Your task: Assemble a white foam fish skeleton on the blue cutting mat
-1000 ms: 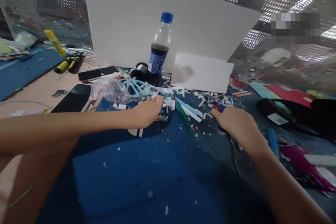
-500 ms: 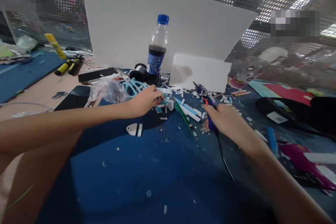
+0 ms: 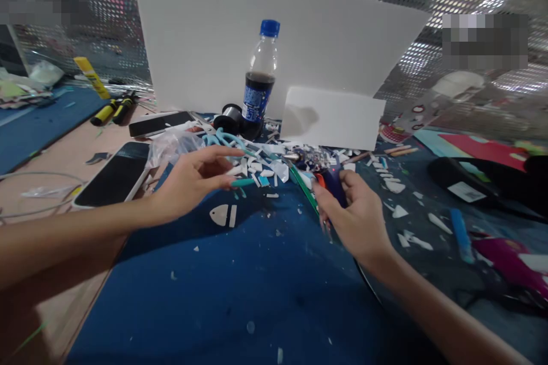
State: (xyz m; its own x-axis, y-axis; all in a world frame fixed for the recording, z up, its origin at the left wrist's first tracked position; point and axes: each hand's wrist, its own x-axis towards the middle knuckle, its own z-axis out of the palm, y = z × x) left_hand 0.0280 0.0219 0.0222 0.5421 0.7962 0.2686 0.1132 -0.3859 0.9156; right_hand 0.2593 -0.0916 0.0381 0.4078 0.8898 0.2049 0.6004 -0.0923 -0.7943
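My right hand (image 3: 359, 214) is closed around a dark blue hot glue gun (image 3: 336, 179) with an orange trigger. Its metal nozzle points left over the scraps, and a black cord trails below. Between the thumb and fingers of my left hand (image 3: 192, 182) is a small teal piece (image 3: 243, 182). Just below that hand, a white rounded piece with a small hole (image 3: 219, 215) lies on the blue mat (image 3: 240, 285) beside a narrow white strip (image 3: 233, 216). A green strip-like tool (image 3: 305, 188) slants under the glue gun's nozzle.
Behind the scraps stand a cola bottle (image 3: 258, 85), a black spool (image 3: 228, 120) and a white board (image 3: 205, 28). Light blue scissors (image 3: 225, 138), a plastic bag (image 3: 171, 145) and a phone (image 3: 115, 174) lie left. A black strapped object (image 3: 458, 182) and purple item (image 3: 509, 259) lie right.
My left hand has drawn back leftward from the scrap pile with the teal piece. My right hand has shifted slightly left, and the glue gun's nozzle has swung further left.
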